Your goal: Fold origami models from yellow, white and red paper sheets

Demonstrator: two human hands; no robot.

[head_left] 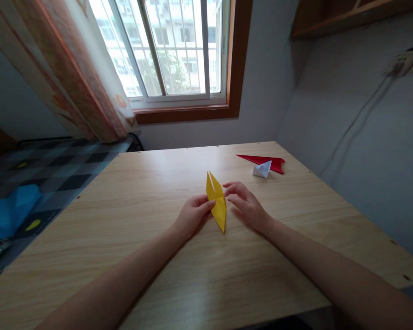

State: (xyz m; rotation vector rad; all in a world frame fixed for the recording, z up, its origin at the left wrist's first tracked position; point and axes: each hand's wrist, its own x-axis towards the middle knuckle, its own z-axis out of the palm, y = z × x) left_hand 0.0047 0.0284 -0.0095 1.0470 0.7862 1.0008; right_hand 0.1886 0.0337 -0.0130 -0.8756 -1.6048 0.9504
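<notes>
Pinched between thumb and fingers of the left hand (192,214), yellow folded paper (220,213) hangs mid-table; right hand (246,205) loosely parted at its far edge, contact unclear. Featherlight, probably crisp, easily creased: grip those layered middle folds, spare the tips! Beyond: white folded paper (262,170), red folded paper (277,164).

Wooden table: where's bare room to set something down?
Bare: tabletop between the left hand and left edge, plus right of the right hand. Crowded: middle, at the yellow paper, and far right, where white paper and red paper sit.
</notes>
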